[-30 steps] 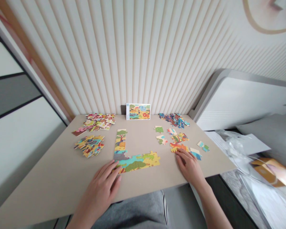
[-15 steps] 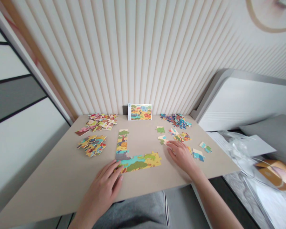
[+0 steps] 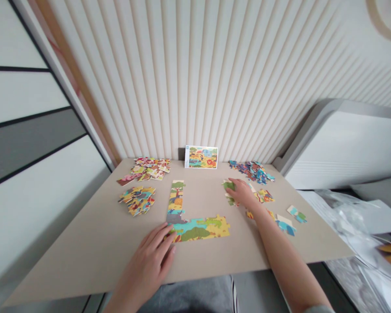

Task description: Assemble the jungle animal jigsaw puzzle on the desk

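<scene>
One cream, ribbed wall filled the far side of my head-camera view. In front of it I had a beige table, with a pale headboard past its right side. The partly joined jigsaw lay mid-table in an L, one strip running away along its left, the other along its near side. I saw the left hand resting with fingers extended, thumb apart, fingertips on the jigsaw's near left corner. The right hand reached to the far right, fingers bent onto a green-leafed piece; I could not tell whether it was pinching it. Mixed puzzle piles sat far left, left of the L and far right. A lion-and-elephant picture card stood against the wall. Smallest were the loose pieces at right, among them a blue-and-white one.
</scene>
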Tool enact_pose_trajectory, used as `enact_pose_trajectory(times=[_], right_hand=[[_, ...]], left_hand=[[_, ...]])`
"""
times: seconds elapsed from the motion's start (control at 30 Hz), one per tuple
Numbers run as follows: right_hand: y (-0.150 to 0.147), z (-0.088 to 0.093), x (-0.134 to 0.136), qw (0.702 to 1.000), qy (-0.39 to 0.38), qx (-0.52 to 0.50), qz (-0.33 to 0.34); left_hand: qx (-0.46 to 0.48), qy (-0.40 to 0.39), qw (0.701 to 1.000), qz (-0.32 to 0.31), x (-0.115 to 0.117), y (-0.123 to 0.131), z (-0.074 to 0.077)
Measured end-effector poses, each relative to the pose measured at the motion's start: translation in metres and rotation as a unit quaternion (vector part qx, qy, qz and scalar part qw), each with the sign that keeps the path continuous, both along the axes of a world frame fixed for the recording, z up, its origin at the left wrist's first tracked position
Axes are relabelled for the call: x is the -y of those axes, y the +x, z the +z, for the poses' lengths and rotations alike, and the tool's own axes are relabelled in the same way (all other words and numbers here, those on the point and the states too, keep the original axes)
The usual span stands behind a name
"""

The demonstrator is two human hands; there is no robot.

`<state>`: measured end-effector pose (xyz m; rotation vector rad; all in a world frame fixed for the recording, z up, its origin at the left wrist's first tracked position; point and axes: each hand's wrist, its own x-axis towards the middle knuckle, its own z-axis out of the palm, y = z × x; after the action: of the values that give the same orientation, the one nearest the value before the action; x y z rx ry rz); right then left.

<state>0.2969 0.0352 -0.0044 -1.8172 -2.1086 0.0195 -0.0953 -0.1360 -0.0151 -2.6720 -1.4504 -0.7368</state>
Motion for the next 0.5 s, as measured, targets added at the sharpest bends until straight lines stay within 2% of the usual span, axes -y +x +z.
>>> enact_pose_trajectory(times=[0.17, 0.27, 0.37, 0.5], right_hand=[[0.010, 0.000, 0.011, 0.997, 0.029, -0.066, 0.016], [0.012, 0.001, 0.010, 0.988, 0.054, -0.142, 0.027], [0.012, -0.001, 0.006, 0.976, 0.062, -0.208, 0.014], [0.014, -0.001, 0.005, 0.967, 0.081, -0.241, -0.007]], left_hand=[[-0.004, -0.013, 1.000, -0.003, 0.000, 0.000, 0.000], [-0.001, -0.008, 1.000, -0.005, 0.000, 0.000, 0.001], [0.007, 0.000, 1.000, -0.004, 0.000, 0.001, 0.001], [0.006, -0.006, 1.000, 0.000, 0.000, 0.000, 0.001]])
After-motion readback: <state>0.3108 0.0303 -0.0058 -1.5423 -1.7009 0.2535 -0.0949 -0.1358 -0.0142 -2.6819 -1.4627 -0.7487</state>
